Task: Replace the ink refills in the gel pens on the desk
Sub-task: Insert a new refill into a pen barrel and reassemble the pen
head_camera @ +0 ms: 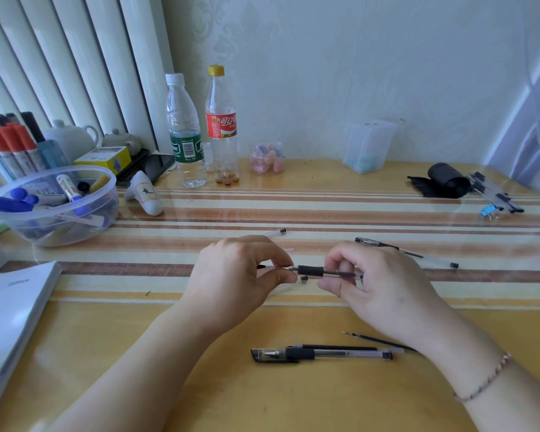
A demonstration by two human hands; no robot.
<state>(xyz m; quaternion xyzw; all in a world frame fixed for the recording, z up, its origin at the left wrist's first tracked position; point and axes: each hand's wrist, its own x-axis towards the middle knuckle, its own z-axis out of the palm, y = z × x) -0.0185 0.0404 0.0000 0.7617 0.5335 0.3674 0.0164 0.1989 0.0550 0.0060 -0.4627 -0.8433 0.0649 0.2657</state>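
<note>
Spanning both hands [240, 269], gel pen [321, 271].

This looks like a home study corner rather than an office. The surface [293, 400] is a yellow wooden desk with a striped runner under a clear cover, pushed against pale patterned wallpaper [325, 73] beside vertical blinds [60, 57]. Household odds sit along the back: two small teapots [72, 135], a water bottle [184, 132], a cola bottle [221, 126] and a jar of pastel erasers [267, 159]. A clear bowl of markers [53, 204] and scattered gel pens [321, 353] mark it as a writing place.
</note>
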